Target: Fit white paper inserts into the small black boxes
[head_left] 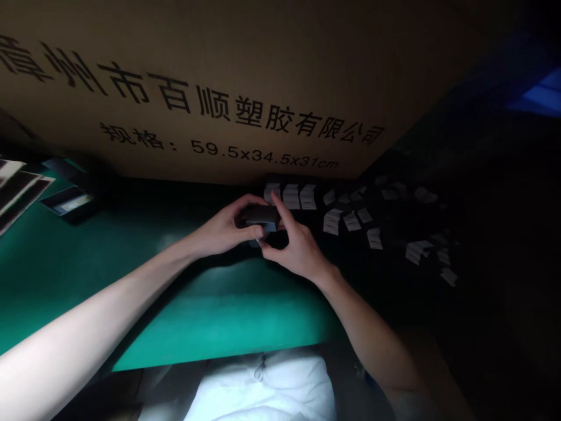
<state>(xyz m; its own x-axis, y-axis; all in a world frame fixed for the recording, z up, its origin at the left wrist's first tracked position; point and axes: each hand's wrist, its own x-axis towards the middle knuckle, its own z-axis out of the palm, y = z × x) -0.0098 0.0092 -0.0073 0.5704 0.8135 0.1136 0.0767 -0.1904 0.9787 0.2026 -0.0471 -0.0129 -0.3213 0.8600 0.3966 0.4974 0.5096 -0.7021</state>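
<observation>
Left hand [221, 227] curled round dark small box [260, 215], fingers pressed against it; right hand [294, 242] pinched other end, index fingertip [277, 202] on top. Box held over green mat [219, 321], white paper slips [346, 219] just beside.

**Voice one:** What's at your twelve, up high?

**Voice two:** You're facing a tan cardboard carton [219, 88] with black Chinese characters and black figures printed across it.

**Voice one:** And nearer in at twelve?

**Voice two:** You've got a dark block [260, 215], charcoal to black, with no pattern that you can make out.

**Voice one:** Your two to three o'clock?

**Voice two:** Small white paper slips [346, 219] are scattered over a black surface [394, 304].

**Voice one:** Your nine to ten?

**Voice two:** Black-and-white striped prints [17, 187] sit at the edge of a green bench mat [219, 316], which turns teal where it's lit.

**Voice one:** At six?

**Voice two:** You'll see a white shirt [263, 386].
</observation>
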